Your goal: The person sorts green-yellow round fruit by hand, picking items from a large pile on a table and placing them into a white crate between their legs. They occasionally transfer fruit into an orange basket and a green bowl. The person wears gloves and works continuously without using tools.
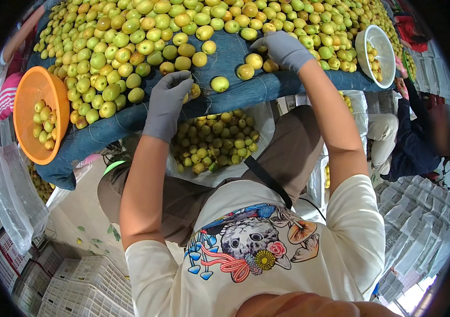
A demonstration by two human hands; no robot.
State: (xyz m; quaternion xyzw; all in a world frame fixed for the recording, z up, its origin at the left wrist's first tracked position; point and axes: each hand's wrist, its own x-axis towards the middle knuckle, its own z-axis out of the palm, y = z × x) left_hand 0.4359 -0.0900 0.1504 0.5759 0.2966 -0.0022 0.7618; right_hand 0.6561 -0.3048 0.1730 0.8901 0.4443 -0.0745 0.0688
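Note:
Many yellow-green jujube-like fruits [111, 92] lie heaped on a table covered with blue cloth [225, 47]. My left hand [169, 103], in a grey glove, is at the cloth's near edge with its fingers curled beside a fruit [194, 90]; whether they grip it is unclear. My right hand [284, 49], gloved alike, reaches over the fruits at the heap's edge, its fingertips partly hiding one. Loose fruits [220, 84] lie on the cloth between the hands. Below the table edge, more fruits [217, 138] fill a container lined with clear plastic, between my knees.
An orange plastic basket [21, 115] holding some fruits stands at the left table edge, a white basket [361, 51] with fruits at the right. A plastic bag [11, 198] hangs at left. White crates [86, 285] are stacked lower left. A person [415, 138] sits at right; another's arm shows upper left.

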